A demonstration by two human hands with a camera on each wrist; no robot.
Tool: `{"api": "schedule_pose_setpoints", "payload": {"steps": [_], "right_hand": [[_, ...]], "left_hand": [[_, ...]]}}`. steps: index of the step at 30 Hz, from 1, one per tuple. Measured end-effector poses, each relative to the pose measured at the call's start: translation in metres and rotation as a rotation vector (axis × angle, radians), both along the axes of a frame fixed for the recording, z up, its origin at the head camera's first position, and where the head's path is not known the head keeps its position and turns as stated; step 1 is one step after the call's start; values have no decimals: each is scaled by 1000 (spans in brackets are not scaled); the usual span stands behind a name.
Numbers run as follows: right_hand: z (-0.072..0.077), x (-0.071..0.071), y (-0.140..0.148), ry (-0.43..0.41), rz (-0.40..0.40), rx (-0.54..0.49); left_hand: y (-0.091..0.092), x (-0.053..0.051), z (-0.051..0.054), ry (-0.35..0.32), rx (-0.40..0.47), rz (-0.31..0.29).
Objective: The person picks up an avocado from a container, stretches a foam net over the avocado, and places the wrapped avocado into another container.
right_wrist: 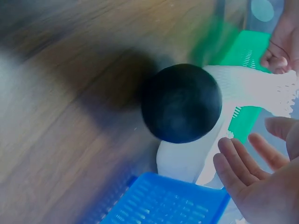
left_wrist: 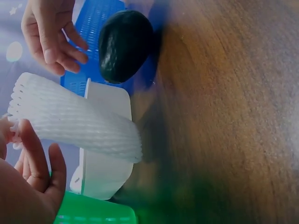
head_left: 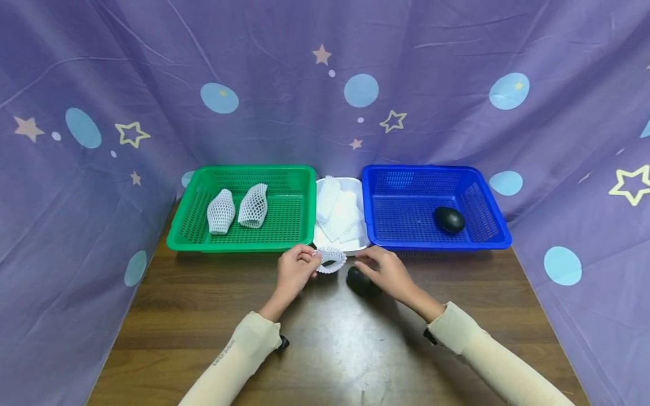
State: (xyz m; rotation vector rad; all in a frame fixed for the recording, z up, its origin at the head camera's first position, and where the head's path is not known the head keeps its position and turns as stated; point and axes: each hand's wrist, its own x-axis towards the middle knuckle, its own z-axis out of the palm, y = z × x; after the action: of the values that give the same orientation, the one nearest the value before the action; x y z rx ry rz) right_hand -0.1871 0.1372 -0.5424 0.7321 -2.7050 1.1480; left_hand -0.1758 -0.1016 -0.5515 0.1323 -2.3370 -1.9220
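My left hand point(head_left: 296, 272) pinches the rim of a white foam net sleeve point(head_left: 332, 260), whose open mouth shows in the head view. In the left wrist view the sleeve point(left_wrist: 77, 116) hangs out from the fingertips as a hollow tube. A dark avocado point(head_left: 359, 282) stands on the table just right of the sleeve, partly covered by my right hand point(head_left: 393, 273) in the head view. With fingers spread and loosely bent, the right hand point(right_wrist: 261, 172) is beside the avocado point(right_wrist: 182, 103) in the right wrist view, a gap between them.
A white tub point(head_left: 352, 246) behind the hands holds several foam sleeves point(head_left: 341, 217). To its left, a green basket point(head_left: 284, 211) contains two net-wrapped pieces point(head_left: 221, 213). The blue basket point(head_left: 401, 220) on the right holds another avocado point(head_left: 449, 220). A purple curtain point(head_left: 284, 129) surrounds the wooden table point(head_left: 325, 349).
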Motion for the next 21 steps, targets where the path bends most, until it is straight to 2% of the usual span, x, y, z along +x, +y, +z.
{"api": "schedule_pose_setpoints", "payload": {"steps": [4,7,13,21], "right_hand": [[-4,1,6,-27,49,49],[-8,4,9,-57,65,100],[-18,9,15,-121,75,196],[-34,12,20,-150,85,184]], "left_hand": [[6,2,-2,79,-70,-19],[10,3,-6,104,-132,-48],[18,4,-14,90,-159,-104],[26,4,-19,53,-120,-102]]}}
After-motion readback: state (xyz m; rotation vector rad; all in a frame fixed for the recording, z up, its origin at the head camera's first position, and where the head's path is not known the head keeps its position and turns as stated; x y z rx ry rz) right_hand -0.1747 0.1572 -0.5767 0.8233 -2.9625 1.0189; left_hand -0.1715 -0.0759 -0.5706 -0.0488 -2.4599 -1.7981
